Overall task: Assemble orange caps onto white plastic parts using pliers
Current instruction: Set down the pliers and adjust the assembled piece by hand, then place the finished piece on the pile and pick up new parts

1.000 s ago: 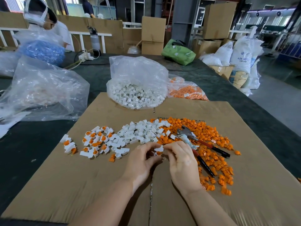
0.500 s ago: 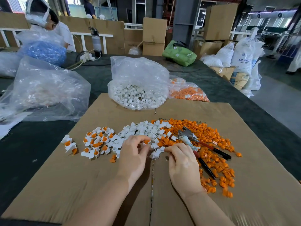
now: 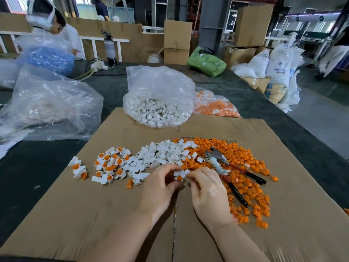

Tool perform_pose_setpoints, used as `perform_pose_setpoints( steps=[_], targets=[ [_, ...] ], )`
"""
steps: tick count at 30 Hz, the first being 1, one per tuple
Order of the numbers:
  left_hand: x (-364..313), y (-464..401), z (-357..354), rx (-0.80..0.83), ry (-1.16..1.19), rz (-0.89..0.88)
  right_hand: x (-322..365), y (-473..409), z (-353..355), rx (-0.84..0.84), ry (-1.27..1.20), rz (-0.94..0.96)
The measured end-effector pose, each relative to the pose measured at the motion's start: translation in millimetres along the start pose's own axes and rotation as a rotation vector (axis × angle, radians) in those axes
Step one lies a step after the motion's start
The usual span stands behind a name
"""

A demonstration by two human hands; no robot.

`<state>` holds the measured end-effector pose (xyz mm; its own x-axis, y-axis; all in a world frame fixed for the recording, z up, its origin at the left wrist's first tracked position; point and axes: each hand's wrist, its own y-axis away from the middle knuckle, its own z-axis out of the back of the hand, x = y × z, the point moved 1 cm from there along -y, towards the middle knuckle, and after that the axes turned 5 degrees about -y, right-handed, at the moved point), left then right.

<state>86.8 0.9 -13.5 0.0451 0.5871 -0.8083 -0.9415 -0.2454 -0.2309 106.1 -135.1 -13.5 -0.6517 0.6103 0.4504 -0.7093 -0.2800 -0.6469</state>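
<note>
My left hand (image 3: 160, 188) and my right hand (image 3: 206, 193) meet over the cardboard sheet (image 3: 113, 205), both pinching one white plastic part (image 3: 179, 174) with an orange cap in it. Behind them lies a pile of loose white parts (image 3: 164, 152). A spread of orange caps (image 3: 245, 167) covers the right side. The pliers (image 3: 226, 167), with red and black handles, lie on the caps just right of my right hand. Assembled white parts with orange caps (image 3: 109, 165) sit in a group at the left.
A clear bag of white parts (image 3: 156, 103) and a bag of orange caps (image 3: 217, 106) stand behind the cardboard. A large crumpled plastic bag (image 3: 49, 106) lies at the left. Another person (image 3: 47, 21) sits far left. Boxes and sacks line the right floor.
My left hand reached into the white pile, then came back toward my right hand. Both hands now pinch a white part with an orange cap in front of the piles.
</note>
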Motion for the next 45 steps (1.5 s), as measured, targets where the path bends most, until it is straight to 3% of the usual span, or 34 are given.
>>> perform_pose_setpoints(
  steps=[7, 12, 15, 17, 22, 25, 28, 30, 33, 36, 45],
  targets=[
    [2, -6, 16, -0.156, 0.063, 0.074, -2, 1, -1, -0.024, 0.019, -0.016],
    [23, -31, 59, -0.386, -0.298, 0.26, -3, 1, -2, -0.053, 0.017, -0.031],
    [38, -35, 74, -0.331, -0.569, 0.421, -4, 1, -2, -0.068, 0.035, -0.067],
    [42, -34, 77, -0.292, -0.626, 0.449, -5, 1, -2, -0.072, 0.046, -0.079],
    [41, -31, 70, -0.326, -0.62, 0.403, -5, 1, -3, -0.062, 0.077, -0.088],
    [33, -29, 61, -0.36, -0.555, 0.248, -7, 0, -4, -0.052, 0.114, -0.1],
    [19, -22, 41, -0.206, -0.376, -0.012, -9, -4, -6, -0.036, 0.184, -0.134],
    [11, -17, 26, -0.068, -0.321, -0.09, -11, -9, -8, -0.017, 0.263, -0.171],
    [8, -13, 5, 0.059, -0.33, -0.097, -16, -18, -12, 0.125, 0.383, -0.237],
    [6, -13, -6, 0.072, -0.374, -0.044, -23, -23, -15, 0.229, 0.463, -0.256],
    [7, -16, -4, 0.058, -0.353, -0.045, -25, -33, -21, 0.274, 0.534, -0.235]
  ],
)
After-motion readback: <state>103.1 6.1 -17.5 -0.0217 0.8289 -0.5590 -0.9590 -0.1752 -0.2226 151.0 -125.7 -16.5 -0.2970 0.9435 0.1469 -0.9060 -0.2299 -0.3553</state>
